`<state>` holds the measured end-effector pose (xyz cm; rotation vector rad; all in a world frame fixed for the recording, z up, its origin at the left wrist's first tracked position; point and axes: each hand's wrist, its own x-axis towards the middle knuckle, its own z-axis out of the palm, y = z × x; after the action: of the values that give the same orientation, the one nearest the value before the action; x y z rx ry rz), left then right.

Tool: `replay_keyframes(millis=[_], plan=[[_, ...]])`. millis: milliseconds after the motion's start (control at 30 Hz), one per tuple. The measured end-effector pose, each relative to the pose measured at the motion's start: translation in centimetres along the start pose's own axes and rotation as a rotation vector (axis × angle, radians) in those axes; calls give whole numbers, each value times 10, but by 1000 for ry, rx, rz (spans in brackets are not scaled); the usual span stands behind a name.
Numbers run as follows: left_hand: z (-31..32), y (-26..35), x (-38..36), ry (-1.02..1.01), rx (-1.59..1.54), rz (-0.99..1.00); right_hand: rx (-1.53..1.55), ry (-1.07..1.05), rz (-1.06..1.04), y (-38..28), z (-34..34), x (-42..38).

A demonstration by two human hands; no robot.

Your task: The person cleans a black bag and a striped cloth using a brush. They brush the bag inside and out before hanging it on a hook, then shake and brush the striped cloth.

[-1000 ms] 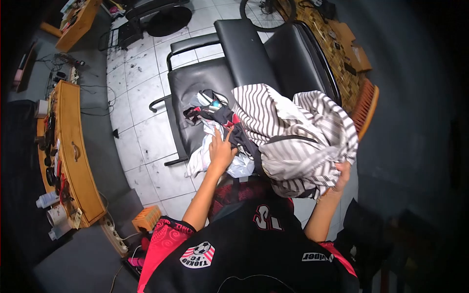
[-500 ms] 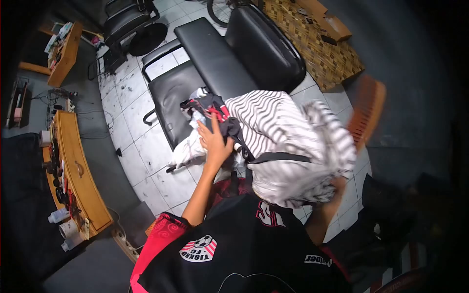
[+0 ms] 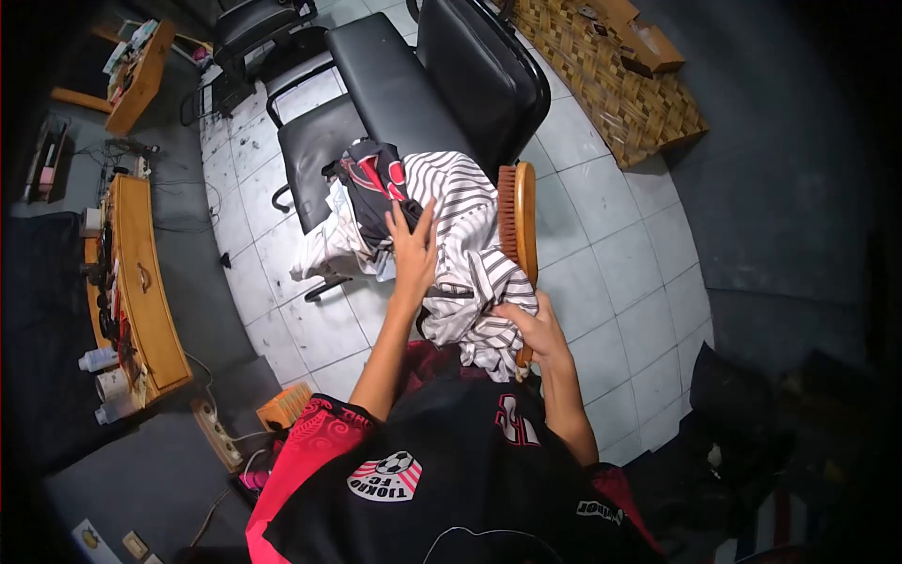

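Observation:
My left hand [image 3: 413, 246], fingers spread, lies on a bundle of fabric. Under and beside its fingertips is a black and red cloth [image 3: 376, 179], bunched on top of a black-and-white striped cloth [image 3: 453, 183]. My right hand [image 3: 537, 329] is closed around the handle of a long wooden brush [image 3: 526, 221] with reddish-brown bristles, and it also grips a crumpled part of the striped cloth. The brush stands along the right side of the fabric, bristles facing left toward it. Part of the handle is hidden by my fingers and the cloth.
Beyond the fabric is a black padded chair [image 3: 395, 85] on a white tiled floor [image 3: 601, 244] with dark hair clippings at left. A wooden drawer cabinet [image 3: 150, 282] with bottles stands left. A woven-pattern surface [image 3: 601, 94] with a cardboard box [image 3: 658, 47] is at upper right.
My right hand has brought the brush from the far right inward to the fabric's edge. The striped cloth has drawn together, and my left hand has shifted slightly on the bundle.

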<state>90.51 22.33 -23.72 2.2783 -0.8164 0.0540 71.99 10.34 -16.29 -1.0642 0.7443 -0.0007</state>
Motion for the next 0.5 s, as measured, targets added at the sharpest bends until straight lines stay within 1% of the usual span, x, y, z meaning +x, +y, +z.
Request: replay_keyframes(millis=[33, 67, 133, 167, 200, 233, 267, 333, 367, 400, 467, 500], plan=[[1, -2, -2, -6, -130, -38, -55, 41, -34, 2, 2, 9], [-2, 0, 1, -13, -264, -74, -218, 100, -272, 3, 8, 19], [-16, -6, 11, 56, -259, -131, -558, 225, -748, -2, 22, 44], [-25, -6, 16, 107, -130, -163, -626, 181, -770, -6, 25, 57], [-28, -14, 21, 80, -56, -228, -692, 132, -789, -12, 30, 72], [-31, -19, 24, 39, 82, -290, -799, 159, -790, -18, 38, 84], [-35, -24, 28, -2, 221, -353, -885, 154, -806, -9, 39, 110], [-36, -37, 36, -23, 362, -290, -1056, 175, -723, -16, 60, 144], [-38, -41, 39, -76, 355, -303, -1180, 172, -647, -19, 68, 159], [-36, -50, 42, -152, 335, -311, -1189, 187, -561, -20, 79, 171], [-33, -67, 47, -199, 286, -306, -1292, 209, -401, -26, 95, 181], [-32, -74, 48, -181, 295, -260, -1325, 202, -356, -31, 102, 180]])
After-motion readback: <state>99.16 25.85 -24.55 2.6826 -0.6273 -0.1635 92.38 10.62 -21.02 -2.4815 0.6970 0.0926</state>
